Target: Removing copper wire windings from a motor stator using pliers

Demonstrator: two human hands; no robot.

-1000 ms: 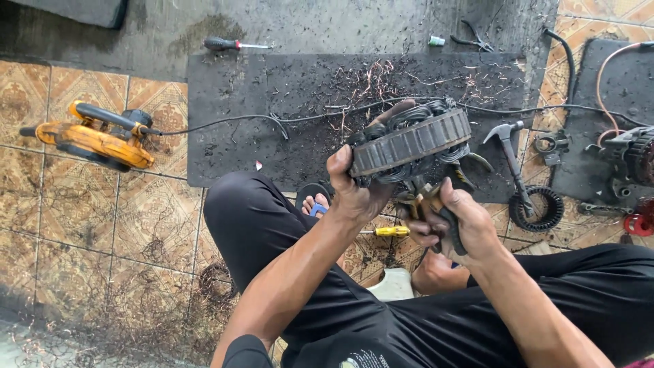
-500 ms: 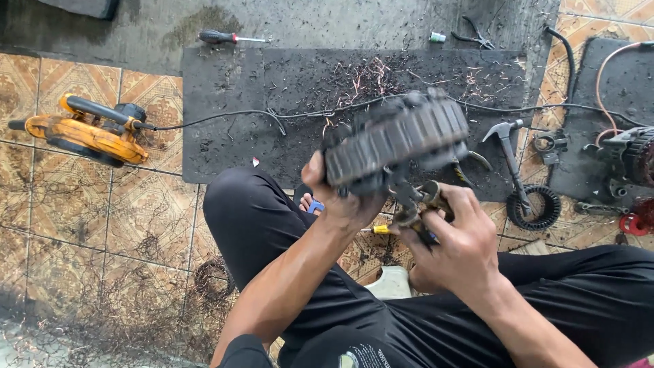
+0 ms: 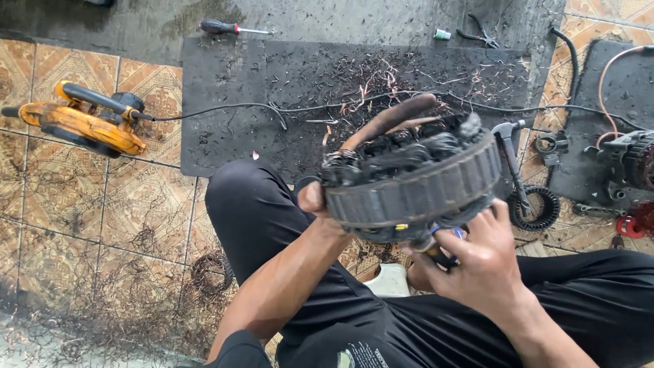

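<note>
Stator ring (image 3: 415,187), laminated steel with dark burnt windings and stiff sleeved leads sticking up, is being held in the air above the person's lap, tilted, between both hands.

Item, far left of the left hand: orange power blower (image 3: 78,123) lying on the tiles, its black cord (image 3: 225,109) running toward the mat.

Item, beyond the left hand: black rubber mat (image 3: 225,143) strewn with copper wire scraps (image 3: 371,85); red-handled screwdriver (image 3: 231,28) past its far edge.

Left hand (image 3: 315,201): gripping the ring's left rim, thumb showing at the edge; the fingers are hidden behind the ring, so how they are lying cannot be told.

Right hand (image 3: 480,262): cupping the ring from beneath at its right side, fingers curled up against the lower rim, a small blue-tipped object partly showing between them; what it is cannot be told.

Item, right of the right hand: hammer (image 3: 511,153), toothed black ring (image 3: 538,208), pliers (image 3: 480,34) farther off, another motor part (image 3: 630,160) at the frame edge.

Handling, judged: heavy, rigid, likely gritty rather than slippery; edges and cut wire ends probably sharp. Outer steel band is offering the soundest hold; windings and leads are looking brittle.
</note>
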